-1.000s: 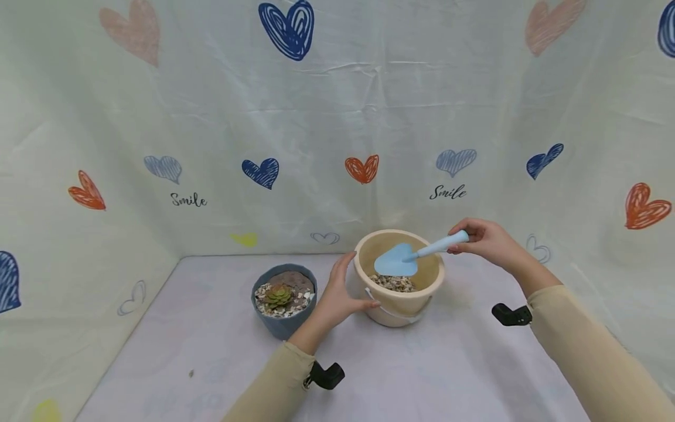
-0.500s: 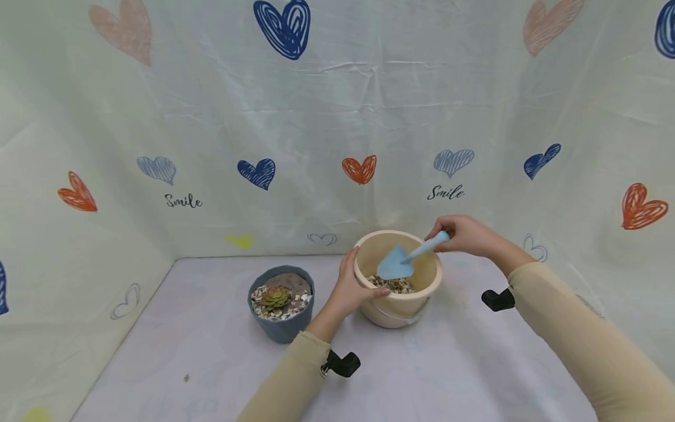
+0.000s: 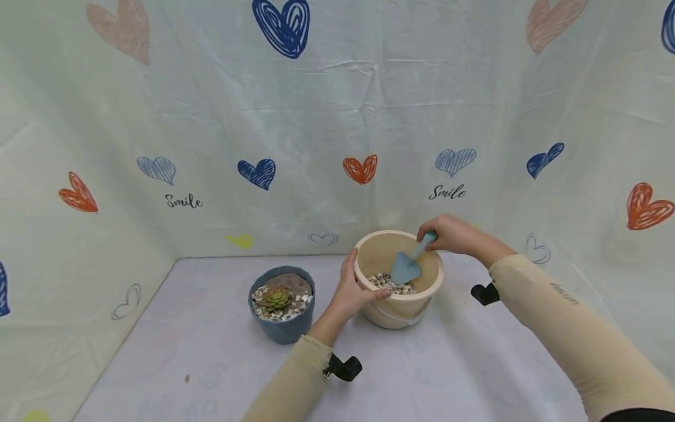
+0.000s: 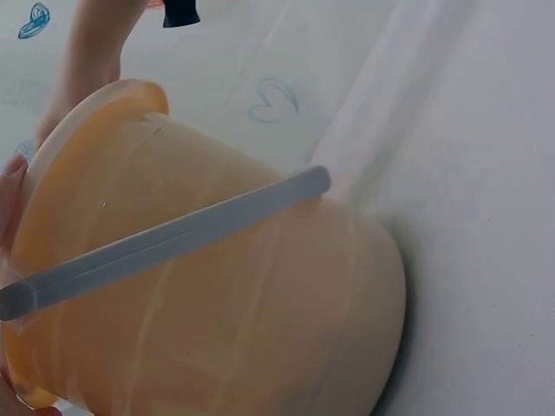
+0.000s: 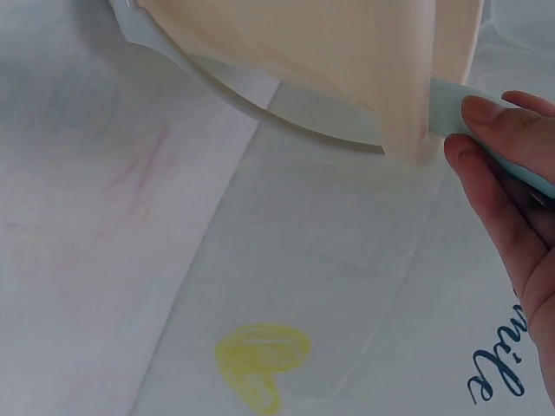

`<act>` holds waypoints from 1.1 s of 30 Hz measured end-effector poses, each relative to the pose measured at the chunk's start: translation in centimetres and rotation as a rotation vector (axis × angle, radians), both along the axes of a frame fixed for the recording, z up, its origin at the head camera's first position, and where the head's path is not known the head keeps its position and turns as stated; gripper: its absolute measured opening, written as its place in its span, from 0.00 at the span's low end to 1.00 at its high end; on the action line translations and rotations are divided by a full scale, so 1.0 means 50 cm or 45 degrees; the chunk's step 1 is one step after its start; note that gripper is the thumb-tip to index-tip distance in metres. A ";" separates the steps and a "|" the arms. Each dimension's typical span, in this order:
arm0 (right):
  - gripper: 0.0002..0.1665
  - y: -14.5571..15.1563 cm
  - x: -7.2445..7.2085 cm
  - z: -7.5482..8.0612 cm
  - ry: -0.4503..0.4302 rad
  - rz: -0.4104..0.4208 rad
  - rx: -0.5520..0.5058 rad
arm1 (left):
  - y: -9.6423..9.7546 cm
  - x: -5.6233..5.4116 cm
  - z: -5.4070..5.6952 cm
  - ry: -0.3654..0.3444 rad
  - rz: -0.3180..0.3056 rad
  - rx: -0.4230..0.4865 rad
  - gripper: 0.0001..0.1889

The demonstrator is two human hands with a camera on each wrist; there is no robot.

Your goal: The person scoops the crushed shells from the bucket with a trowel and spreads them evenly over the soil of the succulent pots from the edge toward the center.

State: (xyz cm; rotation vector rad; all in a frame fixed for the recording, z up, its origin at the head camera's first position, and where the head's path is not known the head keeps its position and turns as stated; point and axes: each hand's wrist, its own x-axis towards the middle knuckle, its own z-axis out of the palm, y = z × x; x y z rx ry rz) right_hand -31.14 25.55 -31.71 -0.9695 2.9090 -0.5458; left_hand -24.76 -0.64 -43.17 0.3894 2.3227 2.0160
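A cream bucket [image 3: 398,319] with a pale handle [image 4: 173,247] stands on the table, small mixed pebbles [image 3: 382,282] in its bottom. My left hand [image 3: 352,293] grips its left rim, the thumb on the near edge and the fingers around the far-left side. In my right hand [image 3: 453,235] is the handle of a light blue trowel [image 3: 405,268]. Its blade points down inside the bucket, the tip at the pebbles. From the right wrist view, thumb and fingers pinch the trowel handle [image 5: 447,106] beside the rim; the blade is hidden there.
Left of the bucket stands a blue-grey pot [image 3: 285,331] with a green succulent [image 3: 276,299], white stones and brown soil. A small brown speck [image 3: 187,378] lies on the white tabletop [image 3: 221,363]. Behind hangs a white curtain [image 3: 311,117] printed with hearts.
My right hand has moved left and brought the trowel down into the bucket, its blade steeper and lower. My left hand has moved from beside the bucket onto its rim.
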 end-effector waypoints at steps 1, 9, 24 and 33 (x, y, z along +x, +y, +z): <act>0.10 0.000 -0.002 0.000 -0.004 0.007 0.001 | 0.001 -0.001 -0.001 -0.002 -0.002 0.005 0.64; 0.11 -0.007 -0.020 -0.007 -0.047 0.033 -0.008 | -0.002 0.004 0.008 -0.012 0.004 -0.006 0.63; 0.12 -0.010 -0.038 -0.024 -0.244 0.080 -0.042 | -0.001 -0.001 -0.003 0.012 -0.011 0.032 0.64; 0.12 -0.020 -0.037 -0.036 -0.297 0.066 -0.061 | 0.001 -0.001 -0.006 -0.020 0.001 0.052 0.63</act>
